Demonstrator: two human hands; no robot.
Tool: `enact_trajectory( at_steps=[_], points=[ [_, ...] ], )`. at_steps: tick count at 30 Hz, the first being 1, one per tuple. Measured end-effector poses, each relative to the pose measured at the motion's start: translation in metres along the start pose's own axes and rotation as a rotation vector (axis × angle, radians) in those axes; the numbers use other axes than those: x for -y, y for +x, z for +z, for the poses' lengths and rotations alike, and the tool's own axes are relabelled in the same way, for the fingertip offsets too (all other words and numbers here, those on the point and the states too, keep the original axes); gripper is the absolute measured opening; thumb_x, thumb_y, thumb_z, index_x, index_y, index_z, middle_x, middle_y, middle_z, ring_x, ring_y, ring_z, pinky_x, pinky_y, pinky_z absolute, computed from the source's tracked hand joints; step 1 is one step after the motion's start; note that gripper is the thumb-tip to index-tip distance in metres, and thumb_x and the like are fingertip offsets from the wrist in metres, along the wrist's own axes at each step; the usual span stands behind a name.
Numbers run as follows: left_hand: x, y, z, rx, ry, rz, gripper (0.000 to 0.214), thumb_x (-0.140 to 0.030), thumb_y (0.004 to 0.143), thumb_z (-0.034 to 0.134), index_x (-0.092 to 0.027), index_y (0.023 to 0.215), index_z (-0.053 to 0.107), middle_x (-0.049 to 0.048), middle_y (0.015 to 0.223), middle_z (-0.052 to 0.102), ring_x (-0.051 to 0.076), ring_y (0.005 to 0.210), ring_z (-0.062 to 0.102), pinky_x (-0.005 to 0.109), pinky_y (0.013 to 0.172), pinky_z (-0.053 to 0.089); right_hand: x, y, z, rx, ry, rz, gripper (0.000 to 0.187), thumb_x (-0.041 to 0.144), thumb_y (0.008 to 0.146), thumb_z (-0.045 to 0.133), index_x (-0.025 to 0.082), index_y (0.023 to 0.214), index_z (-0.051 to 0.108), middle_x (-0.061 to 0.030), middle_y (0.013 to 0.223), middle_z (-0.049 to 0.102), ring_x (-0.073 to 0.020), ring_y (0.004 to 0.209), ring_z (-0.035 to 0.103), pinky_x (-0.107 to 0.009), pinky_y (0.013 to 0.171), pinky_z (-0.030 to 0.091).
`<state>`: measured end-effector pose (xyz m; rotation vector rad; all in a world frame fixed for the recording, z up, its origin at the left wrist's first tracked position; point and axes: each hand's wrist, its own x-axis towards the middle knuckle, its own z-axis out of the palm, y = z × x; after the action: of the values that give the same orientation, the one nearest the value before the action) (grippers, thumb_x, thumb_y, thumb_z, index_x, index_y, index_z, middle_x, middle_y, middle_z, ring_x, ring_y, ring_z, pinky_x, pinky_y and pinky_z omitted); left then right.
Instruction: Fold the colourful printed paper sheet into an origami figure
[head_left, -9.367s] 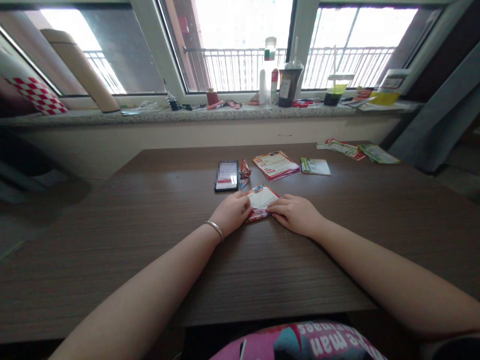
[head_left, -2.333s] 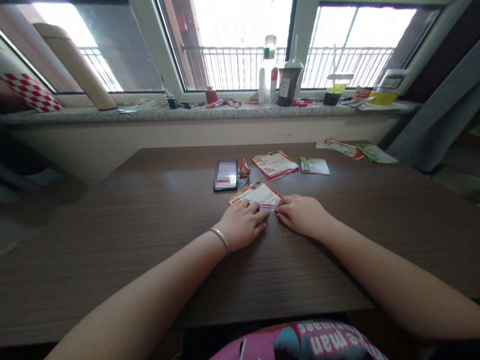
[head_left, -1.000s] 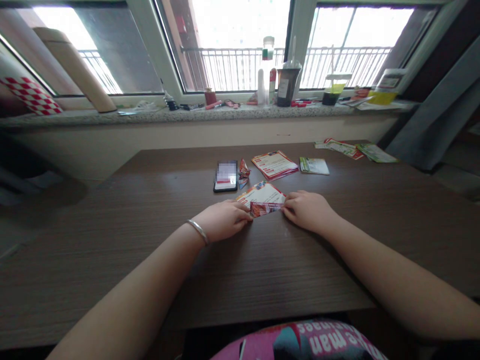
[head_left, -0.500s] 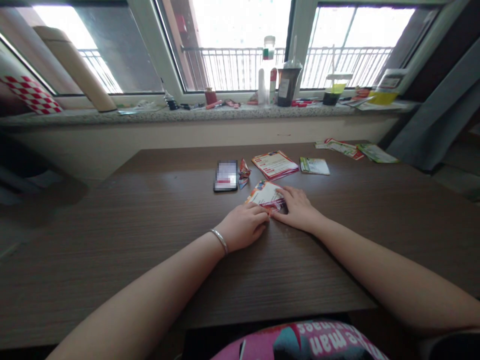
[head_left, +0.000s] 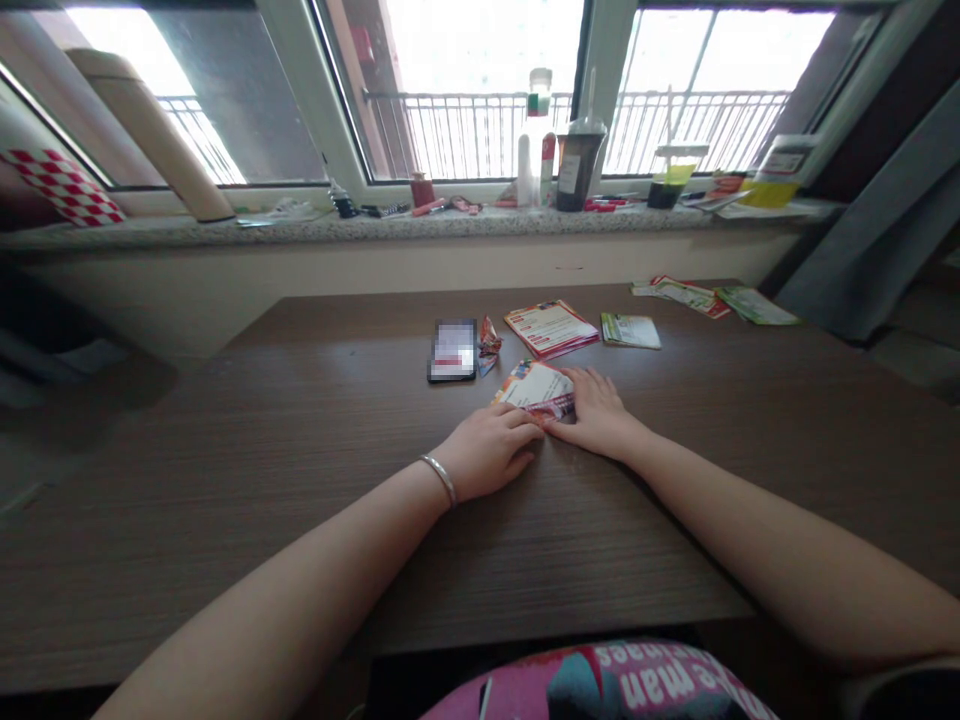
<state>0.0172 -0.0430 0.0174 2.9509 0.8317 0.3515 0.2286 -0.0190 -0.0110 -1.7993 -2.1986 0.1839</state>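
Brown table (head_left: 337, 570), part-folded leaflet flat on it

Left hand (head_left: 491, 450) curled on near edge — can't tell if gripping; right hand (head_left: 592, 412) spread wide at right side. White printed face (head_left: 541, 380), orange left border (head_left: 507, 386) — narrow reddish folded strip (head_left: 553, 406) nearest.

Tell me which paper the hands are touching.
The partly folded paper, touched by the left hand and right hand; the stack and other papers lie farther back.

A printed sheet of paper (head_left: 531, 384), white with dark text and an orange-red border, is laid on the table (head_left: 525, 560). Its near edge is folded over, with a reddish patterned strip exposed, and is touched by the left hand (head_left: 489, 453); its right side is covered by the right hand (head_left: 600, 417).
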Motion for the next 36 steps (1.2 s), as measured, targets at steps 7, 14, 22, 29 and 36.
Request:
enact_trajectory(
  at_steps=[7,14,22,29,36],
  points=[
    [0.002,-0.002,-0.005,0.045,-0.054,0.01,0.033,-0.024,0.087,0.052,-0.02,0.119,0.056,0.0082,0.123,0.057,0.023,0.114,0.05,0.042,0.101,0.04,-0.013,0.005,-0.005,-0.001,0.025,0.078,0.095,0.061,0.068,0.058,0.011,0.142,0.026,-0.0178,0.143,0.036,-0.0362,0.134,0.028,-0.052,0.112,0.018],
    [0.003,-0.002,-0.005,0.047,-0.086,-0.004,0.031,-0.023,0.086,0.053,-0.021,0.117,0.057,0.0079,0.124,0.057,0.022,0.116,0.05,0.041,0.101,0.04,-0.04,0.016,-0.004,-0.042,0.047,0.118,0.092,0.057,0.069,0.059,0.013,0.142,0.024,-0.0188,0.144,0.033,-0.0375,0.134,0.029,-0.054,0.111,0.019],
    [0.003,-0.001,-0.006,0.039,-0.106,0.017,0.029,-0.021,0.086,0.054,-0.021,0.114,0.059,0.0064,0.123,0.058,0.021,0.115,0.05,0.039,0.103,0.039,-0.059,0.024,-0.011,-0.054,0.079,0.188,0.089,0.051,0.069,0.062,0.01,0.14,0.026,-0.0224,0.137,0.042,-0.0378,0.128,0.038,-0.055,0.107,0.026],
    [0.003,0.0,-0.008,0.056,-0.111,0.015,0.029,-0.02,0.086,0.053,-0.021,0.114,0.06,0.0067,0.122,0.058,0.021,0.116,0.05,0.039,0.103,0.038,-0.069,0.026,-0.013,-0.103,0.09,0.198,0.086,0.05,0.071,0.06,0.011,0.14,0.027,-0.0208,0.138,0.042,-0.0351,0.127,0.041,-0.052,0.107,0.028],
    [0.002,0.0,-0.009,0.053,-0.125,0.008,0.028,-0.018,0.085,0.053,-0.022,0.112,0.061,0.0052,0.123,0.058,0.02,0.116,0.051,0.039,0.103,0.039,-0.077,0.028,-0.015,-0.14,0.131,0.207,0.08,0.044,0.07,0.061,0.014,0.138,0.032,-0.0186,0.136,0.045,-0.0347,0.121,0.048,-0.051,0.1,0.038]
  ],
)
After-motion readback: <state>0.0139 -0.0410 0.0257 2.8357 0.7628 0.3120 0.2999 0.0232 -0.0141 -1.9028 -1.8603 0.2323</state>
